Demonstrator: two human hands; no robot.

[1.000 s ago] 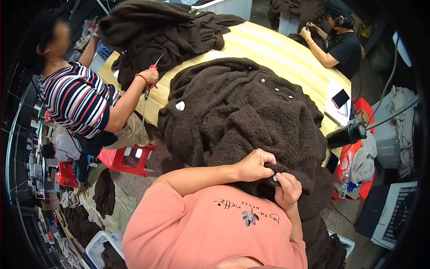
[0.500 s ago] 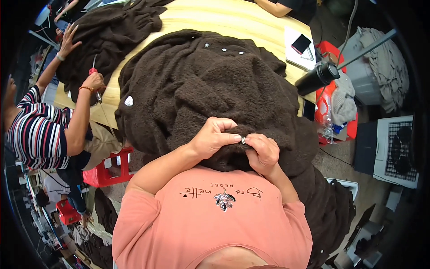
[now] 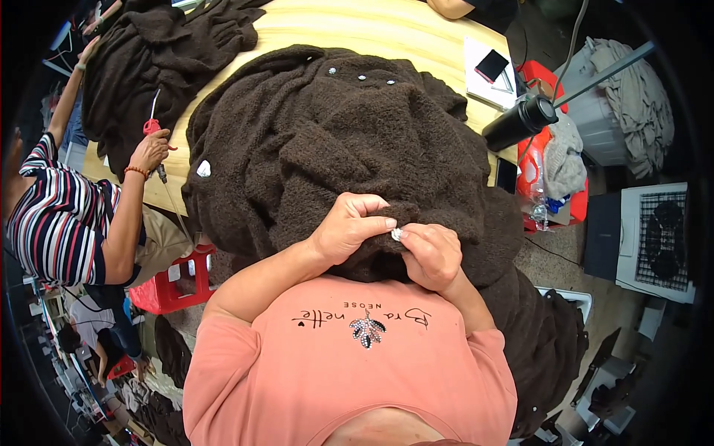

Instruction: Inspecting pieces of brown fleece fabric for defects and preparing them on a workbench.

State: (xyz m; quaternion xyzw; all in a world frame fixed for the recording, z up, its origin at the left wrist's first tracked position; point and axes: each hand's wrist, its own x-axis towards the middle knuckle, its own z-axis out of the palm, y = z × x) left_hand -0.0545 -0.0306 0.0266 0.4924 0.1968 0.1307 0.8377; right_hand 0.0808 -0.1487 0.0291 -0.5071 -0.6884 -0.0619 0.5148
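A: Where is the small silver button point(image 3: 396, 234)?

B: Near the person's chest, at the near edge of the dark brown fleece garment point(image 3: 349, 141), between the two hands. The left hand point(image 3: 348, 227) and the right hand point(image 3: 431, 253) meet on it; the fingers point(image 3: 381, 221) of the left are pressed together and pinch the button and the fleece edge under it, and the right hand's fingertips pinch it from the right side.

A: And the garment itself?

B: It is heaped over the near half of the yellow wooden table point(image 3: 357, 30) and falls off the near edge, down past the person's right side. Three more silver buttons point(image 3: 361, 76) show in a row on its far part, and a white tag point(image 3: 203, 169) sits at its left edge.

A: Anything else around?

B: A co-worker in a striped shirt point(image 3: 56, 223) stands at the left; that person's hand point(image 3: 151, 151) holds a red-handled tool point(image 3: 152, 125) at the table's left edge, beside another brown garment point(image 3: 156, 44) on the far left. A black flask point(image 3: 520, 123) lies to the right, a red stool point(image 3: 171, 279) under the table's left side.
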